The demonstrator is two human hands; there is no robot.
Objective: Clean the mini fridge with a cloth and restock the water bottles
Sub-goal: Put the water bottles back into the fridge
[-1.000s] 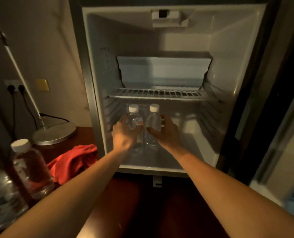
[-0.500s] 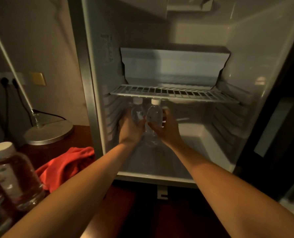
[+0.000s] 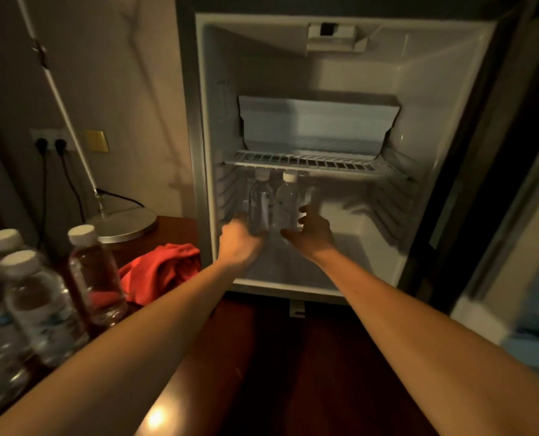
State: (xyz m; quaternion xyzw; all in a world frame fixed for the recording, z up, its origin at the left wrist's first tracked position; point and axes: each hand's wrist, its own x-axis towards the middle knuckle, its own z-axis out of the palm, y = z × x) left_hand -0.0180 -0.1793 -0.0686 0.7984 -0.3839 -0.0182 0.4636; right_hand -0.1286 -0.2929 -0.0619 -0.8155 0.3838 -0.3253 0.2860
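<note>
In the head view, at frame centre, two clear plastic water bottles with white caps [image 3: 274, 204] stand under the white wire shelf [image 3: 312, 162]. They look light, smooth, slightly squashy; I'd grasp mid-body. My left hand [image 3: 238, 243] seems wrapped around one; my right hand [image 3: 309, 229] has opened, where before it held.

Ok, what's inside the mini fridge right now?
Two capped water bottles stand side by side under the wire shelf, which looks bare. The left hand and right hand flank them, hiding their bases. Nothing else is visible inside the mini fridge.
</note>
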